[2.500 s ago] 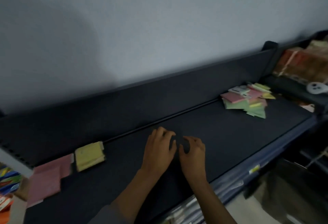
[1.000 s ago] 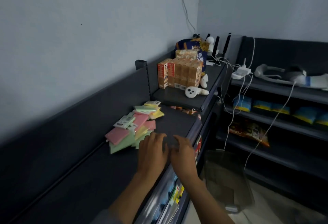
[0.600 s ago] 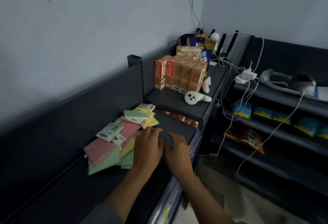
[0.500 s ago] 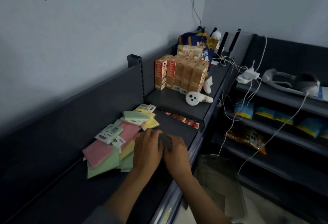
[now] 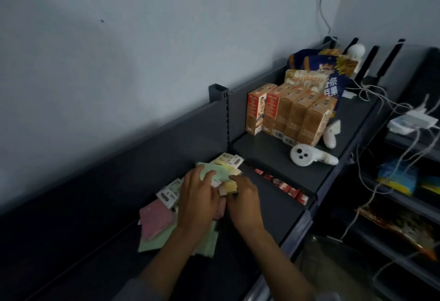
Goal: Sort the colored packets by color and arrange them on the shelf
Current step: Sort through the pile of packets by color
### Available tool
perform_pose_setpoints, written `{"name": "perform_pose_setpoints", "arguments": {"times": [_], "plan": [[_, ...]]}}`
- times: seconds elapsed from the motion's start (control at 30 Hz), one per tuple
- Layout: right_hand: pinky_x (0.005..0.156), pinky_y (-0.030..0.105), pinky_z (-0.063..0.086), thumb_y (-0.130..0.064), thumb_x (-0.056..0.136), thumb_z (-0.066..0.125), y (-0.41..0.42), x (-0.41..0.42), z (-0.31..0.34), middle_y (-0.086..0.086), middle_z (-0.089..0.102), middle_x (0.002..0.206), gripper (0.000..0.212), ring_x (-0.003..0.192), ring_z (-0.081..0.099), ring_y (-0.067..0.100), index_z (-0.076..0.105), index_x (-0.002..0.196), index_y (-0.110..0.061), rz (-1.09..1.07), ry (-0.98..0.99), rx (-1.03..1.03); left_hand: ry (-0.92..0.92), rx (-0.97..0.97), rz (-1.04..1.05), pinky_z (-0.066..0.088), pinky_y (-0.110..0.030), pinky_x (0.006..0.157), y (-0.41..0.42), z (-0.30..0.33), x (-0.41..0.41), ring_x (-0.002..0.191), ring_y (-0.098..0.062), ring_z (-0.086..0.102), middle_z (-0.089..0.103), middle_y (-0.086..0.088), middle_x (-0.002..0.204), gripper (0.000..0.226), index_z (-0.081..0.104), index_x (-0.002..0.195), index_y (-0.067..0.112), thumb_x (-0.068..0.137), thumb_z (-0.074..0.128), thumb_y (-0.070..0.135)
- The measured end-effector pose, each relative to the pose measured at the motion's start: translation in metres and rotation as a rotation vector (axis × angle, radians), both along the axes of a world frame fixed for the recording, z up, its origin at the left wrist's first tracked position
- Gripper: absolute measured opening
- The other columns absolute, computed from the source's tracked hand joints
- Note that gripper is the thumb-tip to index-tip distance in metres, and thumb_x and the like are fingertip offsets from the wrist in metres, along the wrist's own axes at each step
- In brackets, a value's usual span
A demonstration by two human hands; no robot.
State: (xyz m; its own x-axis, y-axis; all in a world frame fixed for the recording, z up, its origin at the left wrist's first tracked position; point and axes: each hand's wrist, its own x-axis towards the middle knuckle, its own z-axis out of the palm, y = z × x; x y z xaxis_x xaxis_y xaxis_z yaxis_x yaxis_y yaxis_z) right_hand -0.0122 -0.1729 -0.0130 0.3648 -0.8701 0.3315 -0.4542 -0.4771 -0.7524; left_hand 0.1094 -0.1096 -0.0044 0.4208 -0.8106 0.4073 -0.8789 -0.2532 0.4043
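Loosely heaped pink, green and yellow packets (image 5: 157,219) overlap, some white-labelled.

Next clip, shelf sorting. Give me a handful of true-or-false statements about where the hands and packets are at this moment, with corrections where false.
1. Both hands are on the packet pile. True.
2. The left hand is holding a tall orange carton. False: the cartons stand untouched on the raised shelf beyond the pile.
3. A pink packet lies at the pile's left edge. True.
4. The white controller lies among the packets. False: it lies on the raised shelf in front of the cartons.
5. The right hand touches the pile's right side. True.
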Motion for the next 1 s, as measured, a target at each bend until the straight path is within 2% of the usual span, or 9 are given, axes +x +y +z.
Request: {"name": "perform_pose_setpoints", "arguments": {"times": [0.07, 0.13, 0.2, 0.47, 0.6, 0.73, 0.83, 0.97, 1.0], "plan": [[0.086, 0.025, 0.052, 0.001, 0.086, 0.059, -0.009, 0.007, -0.001, 0.003, 0.067, 0.118, 0.041, 0.103, 0.061, 0.02, 0.067, 0.123, -0.016, 0.035, 0.016, 0.027, -0.008, 0.018, 0.015, 0.046, -0.05, 0.105, -0.005, 0.0, 0.006, 0.134, -0.031, 0.044, 0.047, -0.01, 0.148, 0.046, 0.059, 0.133, 0.015, 0.088, 0.064, 0.023], [0.088, 0.021, 0.05, -0.003, 0.09, 0.056, -0.016, 0.015, -0.002, 0.005, 0.066, 0.12, 0.043, 0.106, 0.06, 0.02, 0.064, 0.13, -0.018, 0.072, 0.016, 0.066, -0.012, 0.062, 0.047, 0.044, -0.049, 0.107, -0.01, 0.003, 0.009, 0.135, -0.033, 0.043, 0.047, -0.013, 0.149, 0.049, 0.057, 0.137, 0.014, 0.089, 0.061, 0.028], [0.088, 0.013, 0.046, -0.008, 0.092, 0.056, -0.02, 0.02, -0.002, 0.006, 0.065, 0.12, 0.039, 0.108, 0.058, 0.02, 0.064, 0.129, -0.02, 0.102, -0.015, 0.074, 0.008, 0.115, 0.085, 0.041, -0.047, 0.11, -0.014, 0.006, 0.008, 0.137, -0.032, 0.041, 0.044, -0.012, 0.152, 0.05, 0.054, 0.14, 0.014, 0.092, 0.062, 0.025], [0.084, 0.034, 0.054, -0.006, 0.086, 0.056, -0.047, 0.023, -0.016, 0.008, 0.067, 0.112, 0.03, 0.103, 0.059, 0.028, 0.073, 0.111, -0.009, 0.145, 0.061, 0.007, -0.037, 0.141, 0.167, 0.049, -0.04, 0.094, -0.019, 0.007, 0.002, 0.112, -0.027, 0.059, 0.066, -0.008, 0.128, 0.043, 0.063, 0.13, 0.013, 0.088, 0.064, 0.021], [0.08, 0.035, 0.054, 0.003, 0.083, 0.063, -0.052, 0.017, -0.008, 0.008, 0.069, 0.104, 0.03, 0.097, 0.058, 0.026, 0.074, 0.109, -0.008, 0.18, -0.028, -0.105, -0.078, 0.141, 0.21, 0.047, -0.039, 0.098, -0.022, 0.008, 0.0, 0.116, -0.024, 0.054, 0.061, -0.003, 0.134, 0.045, 0.063, 0.131, 0.018, 0.086, 0.065, 0.022], [0.083, 0.04, 0.053, -0.015, 0.09, 0.041, -0.051, 0.017, 0.003, 0.004, 0.064, 0.105, 0.034, 0.097, 0.055, 0.023, 0.07, 0.107, -0.01, 0.215, -0.196, -0.119, -0.134, 0.051, 0.259, 0.047, -0.038, 0.092, -0.024, 0.02, -0.005, 0.109, -0.025, 0.053, 0.06, -0.005, 0.124, 0.045, 0.065, 0.125, 0.018, 0.08, 0.07, 0.012], [0.087, 0.043, 0.051, -0.017, 0.097, 0.038, -0.047, 0.014, 0.019, 0.006, 0.062, 0.109, 0.034, 0.099, 0.055, 0.026, 0.067, 0.112, -0.009, 0.246, -0.282, -0.188, -0.18, -0.011, 0.294, 0.046, -0.037, 0.089, -0.023, 0.034, -0.012, 0.106, -0.023, 0.05, 0.055, -0.005, 0.119, 0.041, 0.064, 0.122, 0.018, 0.081, 0.068, 0.011], [0.094, 0.033, 0.042, -0.044, 0.109, 0.025, -0.04, 0.005, 0.041, 0.005, 0.059, 0.111, 0.051, 0.104, 0.052, 0.021, 0.063, 0.116, -0.011, 0.294, -0.39, -0.192, -0.199, -0.128, 0.324, 0.044, -0.036, 0.094, -0.021, 0.051, -0.03, 0.11, -0.023, 0.048, 0.053, -0.007, 0.12, 0.032, 0.063, 0.116, 0.013, 0.086, 0.051, 0.015], [0.094, 0.032, 0.042, -0.044, 0.108, 0.028, -0.039, 0.005, 0.044, -0.001, 0.057, 0.113, 0.045, 0.105, 0.051, 0.017, 0.061, 0.119, -0.015, 0.31, -0.418, -0.142, -0.189, -0.154, 0.327, 0.045, -0.036, 0.094, -0.021, 0.055, -0.035, 0.11, -0.024, 0.049, 0.053, -0.007, 0.119, 0.031, 0.062, 0.113, 0.012, 0.086, 0.047, 0.015]]}}
